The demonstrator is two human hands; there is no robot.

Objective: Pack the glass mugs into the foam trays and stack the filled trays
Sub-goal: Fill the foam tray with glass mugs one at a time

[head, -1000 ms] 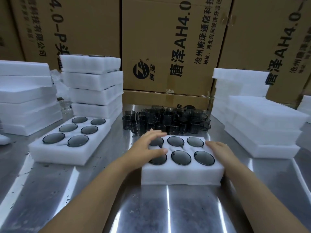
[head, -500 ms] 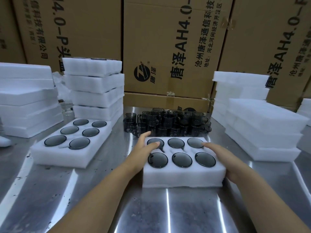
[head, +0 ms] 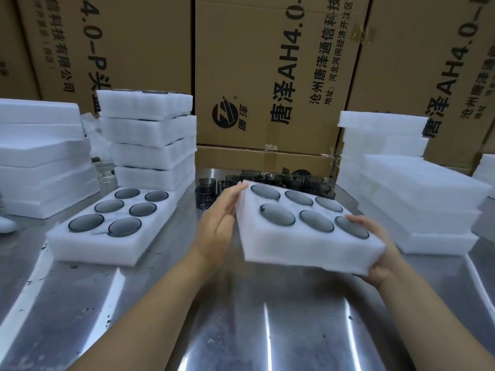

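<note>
A white foam tray (head: 308, 243) filled with several dark glass mugs is lifted off the steel table and tilted. My left hand (head: 219, 226) presses flat against its left side, fingers straight. My right hand (head: 380, 250) grips its right front corner, thumb on top and fingers underneath. A second filled foam tray (head: 107, 242) lies flat on the table to the left. Loose dark glass mugs (head: 207, 195) stand clustered behind the lifted tray, partly hidden by it.
A stack of filled trays (head: 152, 140) rises at the back left, with plain foam sheets (head: 40, 156) further left. Empty foam trays (head: 417, 204) are piled at the right. Cardboard boxes (head: 267, 70) wall off the back. Bare steel table (head: 241, 317) lies in front.
The filled tray has come up off the table and tilted, held between both hands. My left hand slid from the tray's top to its left side.
</note>
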